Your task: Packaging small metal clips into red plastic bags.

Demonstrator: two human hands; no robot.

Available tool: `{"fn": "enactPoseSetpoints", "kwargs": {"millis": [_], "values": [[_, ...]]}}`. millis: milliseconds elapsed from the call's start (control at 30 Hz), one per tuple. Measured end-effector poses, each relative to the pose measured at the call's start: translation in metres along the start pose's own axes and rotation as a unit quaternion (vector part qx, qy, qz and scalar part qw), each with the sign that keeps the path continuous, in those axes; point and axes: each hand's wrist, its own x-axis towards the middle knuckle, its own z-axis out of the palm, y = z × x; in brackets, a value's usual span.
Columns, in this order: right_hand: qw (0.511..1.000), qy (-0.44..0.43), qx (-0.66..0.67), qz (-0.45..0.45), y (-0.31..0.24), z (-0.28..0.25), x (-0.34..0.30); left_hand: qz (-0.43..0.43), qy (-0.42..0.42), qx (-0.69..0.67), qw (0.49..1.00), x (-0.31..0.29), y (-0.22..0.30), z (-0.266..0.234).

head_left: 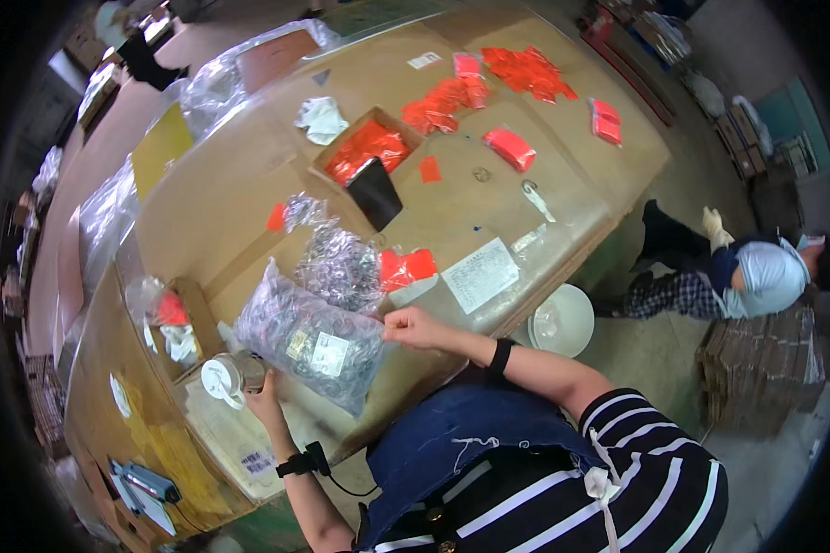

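Observation:
My left hand [261, 396] is closed round the side of a clear jar with a white lid [221, 379]; part of its grip is hidden. With the fingers of my right hand [413, 328] I pinch the right edge of a large clear plastic bag [281, 323]. The bag lies tilted near the table's front edge, filled with small dark and metallic pieces, and carries a white label [328, 354]. Just behind it is a loose heap of shiny metal pieces [341, 267]. Red packets [409, 268] lie beside that heap.
An open cardboard box [413, 138] of red packets has a black panel [374, 194] leaning on it. More red packets [530, 74] spread across the far table. A written sheet [480, 275] lies at right. Beyond the edge are a white bucket [563, 321] and another person [770, 276].

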Motion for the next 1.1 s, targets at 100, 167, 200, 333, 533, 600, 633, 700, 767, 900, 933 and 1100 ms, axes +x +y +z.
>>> {"fn": "enactPoseSetpoints", "kwargs": {"millis": [100,167,200,333,533,600,633,700,767,900,933,1100], "values": [[0.995,0.057,-0.082,0.029,-0.025,-0.037,-0.012,0.036,-0.019,-0.002,0.999,0.013,0.017,0.03],[0.993,0.079,-0.063,0.061,-0.026,-0.062,-0.02,0.041,-0.017,0.004,0.999,0.02,0.032,0.053],[0.991,0.092,-0.049,0.087,-0.026,-0.066,-0.022,0.072,-0.033,-0.014,0.997,0.027,0.035,0.06],[0.991,0.082,-0.002,0.105,-0.029,-0.076,-0.035,0.02,-0.138,-0.041,0.989,0.041,0.022,0.043],[0.941,0.225,0.248,0.035,-0.051,-0.074,-0.084,0.224,0.052,0.191,0.954,-0.038,0.087,0.031],[0.928,0.195,0.316,0.016,-0.056,-0.057,-0.096,0.168,-0.032,0.039,0.984,-0.061,0.113,0.033],[0.909,0.172,0.38,0.002,-0.054,-0.049,-0.103,0.104,-0.12,-0.117,0.98,-0.073,0.122,0.034],[0.881,0.144,0.449,0.03,-0.054,-0.028,-0.117,0.049,-0.114,-0.199,0.972,-0.09,0.136,0.036],[0.939,0.163,0.301,0.013,-0.067,0.007,-0.133,0.081,-0.112,-0.234,0.962,-0.098,0.147,0.039],[0.996,-0.032,-0.003,0.082,-0.072,0.102,-0.141,0.005,-0.134,-0.363,0.922,-0.12,0.143,0.037],[0.995,-0.081,-0.03,0.056,-0.067,0.127,-0.143,-0.007,-0.105,-0.363,0.926,-0.129,0.136,0.031],[0.949,-0.311,-0.01,-0.058,0.018,0.215,-0.154,-0.024,0.049,-0.349,0.935,-0.17,0.084,-0.022]]}}
